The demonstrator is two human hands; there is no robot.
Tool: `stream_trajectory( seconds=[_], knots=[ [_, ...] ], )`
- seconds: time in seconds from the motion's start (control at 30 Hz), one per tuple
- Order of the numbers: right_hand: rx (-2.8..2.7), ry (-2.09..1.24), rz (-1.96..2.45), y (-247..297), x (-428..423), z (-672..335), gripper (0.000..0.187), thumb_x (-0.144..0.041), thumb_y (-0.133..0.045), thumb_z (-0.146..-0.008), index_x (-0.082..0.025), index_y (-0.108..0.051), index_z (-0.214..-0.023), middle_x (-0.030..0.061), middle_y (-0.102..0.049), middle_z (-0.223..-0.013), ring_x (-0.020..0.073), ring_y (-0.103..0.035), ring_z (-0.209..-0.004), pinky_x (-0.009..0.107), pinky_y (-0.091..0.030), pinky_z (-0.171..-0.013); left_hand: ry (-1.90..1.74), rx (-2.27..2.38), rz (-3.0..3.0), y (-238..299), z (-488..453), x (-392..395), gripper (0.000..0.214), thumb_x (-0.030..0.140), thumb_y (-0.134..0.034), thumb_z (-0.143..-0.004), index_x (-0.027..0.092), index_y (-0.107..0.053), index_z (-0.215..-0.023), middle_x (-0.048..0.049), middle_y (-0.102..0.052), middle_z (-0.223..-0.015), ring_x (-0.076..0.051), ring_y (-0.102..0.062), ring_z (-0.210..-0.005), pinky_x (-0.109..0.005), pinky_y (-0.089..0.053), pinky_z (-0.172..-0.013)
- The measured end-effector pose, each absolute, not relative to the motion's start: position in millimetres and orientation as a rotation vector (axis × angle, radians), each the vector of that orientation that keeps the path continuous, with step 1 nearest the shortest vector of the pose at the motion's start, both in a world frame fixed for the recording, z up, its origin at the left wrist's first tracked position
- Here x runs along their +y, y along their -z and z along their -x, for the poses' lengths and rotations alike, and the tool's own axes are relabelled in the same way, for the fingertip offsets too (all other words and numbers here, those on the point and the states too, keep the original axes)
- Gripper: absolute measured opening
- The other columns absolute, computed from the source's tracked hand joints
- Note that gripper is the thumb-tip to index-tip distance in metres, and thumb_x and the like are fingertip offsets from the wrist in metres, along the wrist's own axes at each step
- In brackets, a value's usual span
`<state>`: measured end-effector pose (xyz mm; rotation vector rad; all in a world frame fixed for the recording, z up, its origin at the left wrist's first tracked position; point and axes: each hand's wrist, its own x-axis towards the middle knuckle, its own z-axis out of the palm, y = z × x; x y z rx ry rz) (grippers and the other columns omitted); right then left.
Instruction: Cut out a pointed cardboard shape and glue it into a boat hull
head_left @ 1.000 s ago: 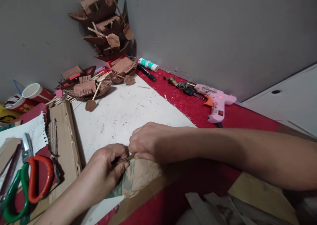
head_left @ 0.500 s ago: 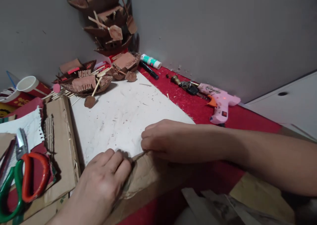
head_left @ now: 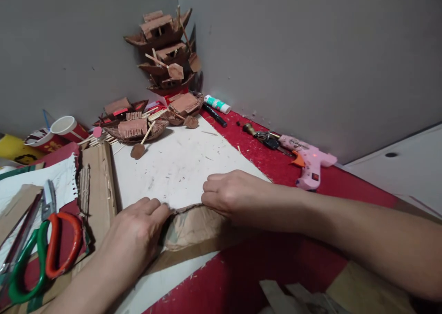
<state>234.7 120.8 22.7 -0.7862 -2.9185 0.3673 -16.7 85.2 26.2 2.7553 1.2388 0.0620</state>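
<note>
My left hand [head_left: 136, 233] lies palm down at the near edge of a white board [head_left: 179, 166], its fingertips on the left end of a thin brown cardboard strip [head_left: 186, 207]. My right hand [head_left: 229, 192] pinches the right end of that strip with curled fingers. The strip runs along the board's edge, above a piece of brown paper [head_left: 193, 229]. Both forearms reach in from the bottom and the right.
Small cardboard boat models [head_left: 134, 127] stand at the back, more stacked in the corner [head_left: 165, 51]. A pink glue gun [head_left: 309, 159], keys [head_left: 265, 136], a black marker [head_left: 214, 115] and a glue stick [head_left: 217, 104] lie on the red surface. Scissors [head_left: 41, 249] rest at left on cardboard [head_left: 98, 185].
Both hands drew apart along the strip. My left hand went from pinching it to lying flat on it, and my right hand shifted right. The camera view tilted.
</note>
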Motion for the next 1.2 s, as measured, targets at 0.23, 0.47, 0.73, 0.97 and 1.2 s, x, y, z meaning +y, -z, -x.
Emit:
stream_trajectory(
  seconds=[0.23,0.47,0.73,0.97,1.2],
  knots=[
    [-2.959,-0.325,0.809,-16,114,-230,0.015,-0.005,-0.05,-0.083,-0.016,-0.059,-0.078,0.0057,-0.058,-0.077,0.0185,-0.049,-0.071,0.029,-0.035,-0.062,-0.024,1.098,-2.914,-17,22,91,0.02,0.006,-0.043,-0.087,0.021,-0.054,-0.079,-0.0033,-0.057,-0.074,-0.022,-0.051,-0.07,-0.035,-0.042,-0.062],
    [-2.575,-0.709,1.027,-23,128,-235,0.013,-0.012,-0.051,-0.086,-0.014,-0.06,-0.078,0.0044,-0.06,-0.077,0.0144,-0.053,-0.071,0.025,-0.038,-0.065,-1.127,1.613,-2.035,-33,38,102,0.039,0.031,-0.056,-0.091,0.027,-0.048,-0.129,-0.0036,-0.058,-0.127,-0.022,-0.054,-0.117,-0.04,-0.044,-0.1],
    [-1.982,-1.008,1.175,-16,118,-218,0.008,-0.018,-0.05,-0.084,-0.015,-0.056,-0.082,0.0003,-0.057,-0.074,0.012,-0.052,-0.065,0.022,-0.038,-0.059,-1.403,1.189,-0.802,-33,13,96,0.052,0.045,-0.065,-0.082,0.027,-0.052,-0.13,-0.0078,-0.066,-0.12,-0.023,-0.064,-0.105,-0.036,-0.052,-0.088],
    [-2.131,-1.397,0.975,-11,87,-198,0.016,-0.024,-0.041,-0.092,-0.016,-0.053,-0.086,-0.0005,-0.056,-0.074,0.01,-0.045,-0.062,0.021,-0.037,-0.057,-1.122,1.05,-0.478,-32,-18,63,0.045,0.042,-0.069,-0.079,0.012,-0.065,-0.113,-0.0128,-0.074,-0.098,-0.027,-0.07,-0.089,-0.038,-0.054,-0.081],
    [-2.167,-1.452,0.981,-12,86,-193,0.022,-0.032,-0.049,-0.089,-0.016,-0.049,-0.074,-0.0047,-0.041,-0.062,0.008,-0.034,-0.055,0.021,-0.028,-0.05,-1.051,0.891,-0.42,-37,-9,62,0.039,0.031,-0.077,-0.071,0.011,-0.069,-0.103,-0.0117,-0.075,-0.084,-0.027,-0.072,-0.076,-0.038,-0.055,-0.072]
  ],
)
